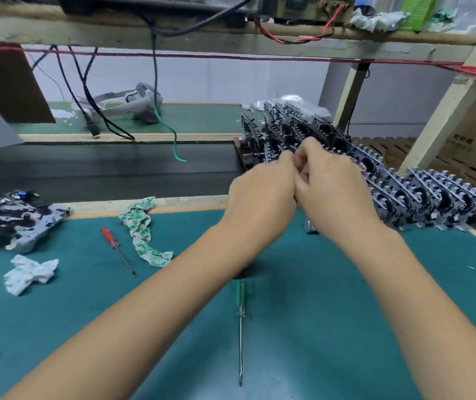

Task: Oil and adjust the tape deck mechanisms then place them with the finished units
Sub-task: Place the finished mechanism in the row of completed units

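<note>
Several units to oil: a jumbled heap of tape deck mechanisms (14,212) is seen far left on the green mat (346,313).
Tools: a red screwdriver (115,246) and a green screwdriver (241,313) lie unused.
Left hand (260,194): fingers curled; what is held cannot be told.
Right hand (329,183): likewise curled against the left.
Finished row (404,186): units should be set upright, aligned.

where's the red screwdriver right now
The red screwdriver lies on the green mat, left of the person's left forearm, between the crumpled white tissue and the green-patterned rag.
</note>
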Demonstrator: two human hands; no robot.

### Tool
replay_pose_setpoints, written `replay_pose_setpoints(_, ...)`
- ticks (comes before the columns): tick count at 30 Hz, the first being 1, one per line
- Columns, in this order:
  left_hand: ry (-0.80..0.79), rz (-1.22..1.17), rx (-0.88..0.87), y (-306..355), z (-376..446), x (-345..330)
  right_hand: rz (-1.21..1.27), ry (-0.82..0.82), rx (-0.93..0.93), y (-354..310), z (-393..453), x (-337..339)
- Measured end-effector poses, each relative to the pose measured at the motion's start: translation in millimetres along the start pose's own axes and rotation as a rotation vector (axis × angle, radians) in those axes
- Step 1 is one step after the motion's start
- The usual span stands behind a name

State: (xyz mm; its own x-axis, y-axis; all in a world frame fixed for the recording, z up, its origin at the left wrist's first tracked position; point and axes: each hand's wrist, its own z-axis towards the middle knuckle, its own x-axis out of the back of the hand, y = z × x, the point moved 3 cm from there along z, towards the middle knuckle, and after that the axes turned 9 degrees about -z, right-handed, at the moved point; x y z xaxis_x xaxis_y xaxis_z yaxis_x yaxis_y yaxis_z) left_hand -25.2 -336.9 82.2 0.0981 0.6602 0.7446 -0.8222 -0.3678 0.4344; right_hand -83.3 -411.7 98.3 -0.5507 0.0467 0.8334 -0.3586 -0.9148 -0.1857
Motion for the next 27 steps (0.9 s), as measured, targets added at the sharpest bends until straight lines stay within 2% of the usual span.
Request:
replay_pose_setpoints(2,0.084,0.005,0.018,-21,-28,41,0.079,-0.002,0.105,-46,-6,4)
replay_pose_setpoints(4,0.097,0.027,0.099,-49,-57,70,0.124,-0.058,0.196,-89,-12,-6)
replay_pose_setpoints(9,-0.038,0.174,0.468,-129,-125,102,0.171,-0.317,0.356,-182,-32,-75)
replay_pose_setpoints(13,-0.117,0.305,0.637,-182,-162,114,0.195,-0.446,0.443,-235,-46,-123)
replay_pose_setpoints(16,-0.062,0.415,0.716,-213,-171,127,0.259,-0.505,0.429,-262,-43,-146)
replay_pose_setpoints(21,0.320,0.384,0.802,-265,-167,168,0.406,-0.496,0.338,-290,-19,-173)
replay_pose_setpoints(23,0.336,0.428,0.860,-284,-163,175,0.440,-0.485,0.319,-300,-7,-181)
replay_pose_setpoints(27,0.221,0.406,1.054,-312,-155,170,0.399,-0.529,0.305,-317,2,-203)
